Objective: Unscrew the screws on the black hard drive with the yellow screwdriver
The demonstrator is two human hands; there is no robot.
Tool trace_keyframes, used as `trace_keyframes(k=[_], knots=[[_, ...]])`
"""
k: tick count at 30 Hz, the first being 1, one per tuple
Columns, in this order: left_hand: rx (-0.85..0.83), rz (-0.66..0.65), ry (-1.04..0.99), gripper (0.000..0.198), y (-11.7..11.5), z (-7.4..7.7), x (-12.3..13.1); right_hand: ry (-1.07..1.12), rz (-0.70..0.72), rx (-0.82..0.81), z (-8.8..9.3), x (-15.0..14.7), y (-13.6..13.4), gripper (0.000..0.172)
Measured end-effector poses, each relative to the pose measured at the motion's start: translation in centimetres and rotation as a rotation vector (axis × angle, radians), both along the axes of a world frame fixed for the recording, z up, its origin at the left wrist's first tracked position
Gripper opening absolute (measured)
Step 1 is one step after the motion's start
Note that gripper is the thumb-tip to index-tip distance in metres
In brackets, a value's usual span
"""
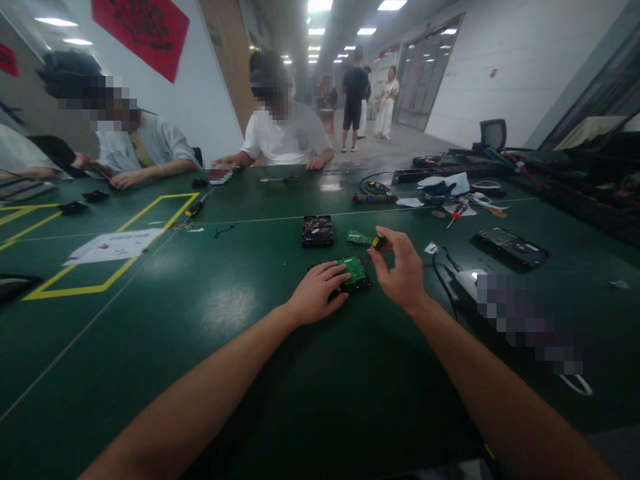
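A hard drive [354, 268] with a green circuit board facing up lies on the green table in front of me. My left hand [320, 288] holds it from the left, fingers across its top and thumb along the near edge, covering much of it. Just right of the drive, my right hand [400, 267] pinches a screwdriver [378, 242] by its short yellow and black handle; I cannot make out its shaft. Behind that handle lies a loose green circuit board [358, 237]. Another hard drive [317, 231] sits slightly farther back.
To the right are a third hard drive [510, 247], a long grey power tool or similar body [467, 283] with a cord, and a red screwdriver [456, 215]. A yellow-black screwdriver [197, 205] and paper sheet [115, 245] lie left. Co-workers [287, 133] sit across the table.
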State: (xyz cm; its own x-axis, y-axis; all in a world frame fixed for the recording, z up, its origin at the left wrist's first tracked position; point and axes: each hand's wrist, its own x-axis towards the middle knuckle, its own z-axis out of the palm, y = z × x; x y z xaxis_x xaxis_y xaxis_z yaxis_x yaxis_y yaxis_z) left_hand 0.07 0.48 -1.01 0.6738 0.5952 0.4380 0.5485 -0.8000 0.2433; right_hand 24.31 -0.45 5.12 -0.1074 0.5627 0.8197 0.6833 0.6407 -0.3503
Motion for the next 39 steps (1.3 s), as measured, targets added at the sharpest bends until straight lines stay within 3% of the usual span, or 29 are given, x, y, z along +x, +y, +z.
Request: trace_keyframes(k=[5,17,23,32,39], knots=[[-0.013,-0.001,-0.017,0.048,0.01,0.1,0.05,-0.01,0.056,-0.043,-0.37,-0.06,0.01,0.056],[-0.014,0.005,-0.011,0.049,-0.1,0.21,0.1,0.018,-0.028,0.021,-0.22,0.08,0.04,0.049],[-0.018,0.011,-0.016,0.048,-0.16,0.21,0.18,-0.025,0.026,-0.018,-0.25,0.06,0.01,0.061],[0.006,0.011,0.008,0.05,-0.07,0.15,0.14,-0.001,-0.01,0.029,-0.05,0.07,-0.08,0.047],[-0.009,0.007,-0.004,0.049,-0.11,0.26,0.11,0.003,0.005,0.003,-0.6,0.15,0.17,0.053]])
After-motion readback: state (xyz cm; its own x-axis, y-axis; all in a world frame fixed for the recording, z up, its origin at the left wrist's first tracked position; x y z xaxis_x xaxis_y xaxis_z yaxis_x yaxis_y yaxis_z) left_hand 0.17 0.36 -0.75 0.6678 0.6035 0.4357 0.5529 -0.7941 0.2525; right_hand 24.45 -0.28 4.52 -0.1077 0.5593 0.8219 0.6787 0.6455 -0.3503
